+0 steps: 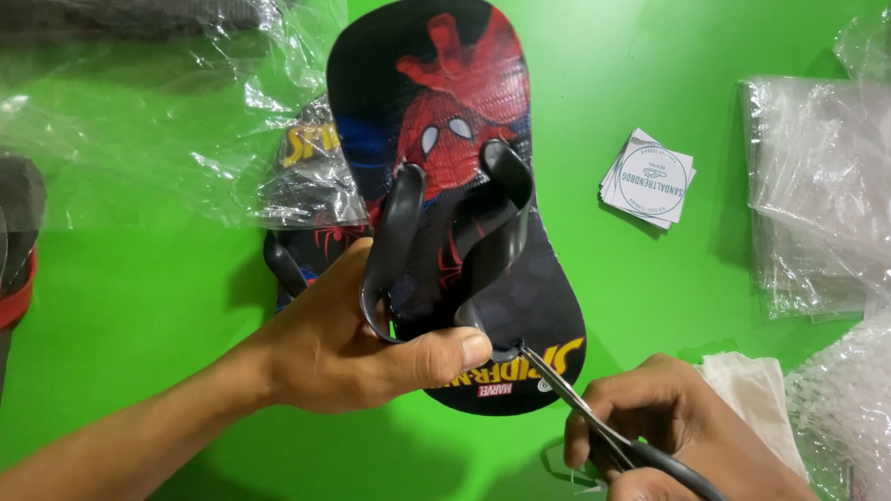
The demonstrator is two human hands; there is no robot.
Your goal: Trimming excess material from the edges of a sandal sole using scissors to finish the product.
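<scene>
Gripping the black flip-flop [439,180] by its heel, your left hand [361,347] is closed around the sole, thumb across the strap end. Your right hand [668,441] grasps scissors [598,428], the tips touching the heel edge. White cards [649,179] and plastic bags [829,187] lie around on the green table [133,287].

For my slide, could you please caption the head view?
Left hand holds black printed flip-flop; right hand applies black-handled scissors over green table.
</scene>
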